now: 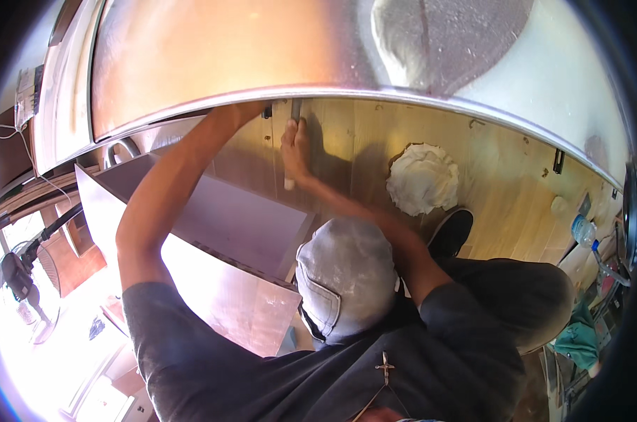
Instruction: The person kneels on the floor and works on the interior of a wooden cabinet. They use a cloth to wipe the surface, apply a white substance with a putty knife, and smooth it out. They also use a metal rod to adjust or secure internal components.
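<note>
My right hand (pixel 297 146) is closed around the pale handle of a rod-like tool (pixel 289 183). Its grey shaft runs up behind the edge of a large shiny metal panel (pixel 213 63), which hides the far end. Bent at the elbow, my left arm (pixel 167 190) reaches behind the same edge, to the left of the tool. The fingers of that hand are hidden. Close to the left wrist sits a small black fitting (pixel 267 112). A grey cap (pixel 348 274) is in front of my chest, between my arms.
A crumpled, round white cloth-like bundle (pixel 423 179) lies on the wood-plank surface (pixel 357 123), near my dark shoe (pixel 452 232). Left of me stands an open box-like panel piece (pixel 227 295). A plastic bottle (pixel 583 230) and teal cloth (pixel 577 337) are at the right.
</note>
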Available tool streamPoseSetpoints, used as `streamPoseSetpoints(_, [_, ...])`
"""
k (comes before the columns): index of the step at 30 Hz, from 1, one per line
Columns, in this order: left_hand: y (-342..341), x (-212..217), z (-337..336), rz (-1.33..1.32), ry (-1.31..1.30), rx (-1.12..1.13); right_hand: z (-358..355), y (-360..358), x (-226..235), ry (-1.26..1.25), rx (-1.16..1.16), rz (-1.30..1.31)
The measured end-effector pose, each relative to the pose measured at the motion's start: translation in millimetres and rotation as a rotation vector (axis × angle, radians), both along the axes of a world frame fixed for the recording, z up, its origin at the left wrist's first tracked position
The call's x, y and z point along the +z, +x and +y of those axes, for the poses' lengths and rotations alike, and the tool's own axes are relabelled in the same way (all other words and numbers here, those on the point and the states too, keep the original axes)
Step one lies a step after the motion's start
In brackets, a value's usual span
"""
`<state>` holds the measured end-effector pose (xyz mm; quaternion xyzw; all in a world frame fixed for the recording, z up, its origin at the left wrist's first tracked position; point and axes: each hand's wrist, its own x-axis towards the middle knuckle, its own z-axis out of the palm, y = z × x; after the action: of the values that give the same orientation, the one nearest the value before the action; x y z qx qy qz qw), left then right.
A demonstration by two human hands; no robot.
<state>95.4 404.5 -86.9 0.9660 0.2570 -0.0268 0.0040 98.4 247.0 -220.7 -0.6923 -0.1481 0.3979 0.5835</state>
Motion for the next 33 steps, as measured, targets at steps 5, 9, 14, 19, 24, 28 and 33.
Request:
streamPoseSetpoints(5, [-10, 16, 19, 0.189, -0.5, 0.249, 20, 10, 41, -0.004, 0.122, 0.016])
streamPoseSetpoints(9, [-16, 2, 5, 0.029, -0.128, 0.069, 14, -3, 24, 0.026, 0.108, -0.066])
streamPoseSetpoints(14, [-9, -6, 22, 0.169, -0.396, 0.22, 31, -1, 17, 0.001, 0.106, 0.063])
streamPoseSetpoints(19, [-23, -26, 21, -0.001, -0.138, 0.053, 15, -8, 23, -0.02, 0.077, -0.022])
streamPoseSetpoints(24, [1, -32, 14, -0.05, -0.171, -0.015, 17, -4, 7, 0.063, 0.018, 0.094])
streamPoseSetpoints(28, [-28, -53, 27, 0.125, 0.376, -0.3, 20, -20, 30, 0.038, 0.054, -0.035])
streamPoseSetpoints(33, [-6, -18, 9, -0.346, -0.346, -0.05, 15, -13, 4, -0.026, 0.091, 0.098])
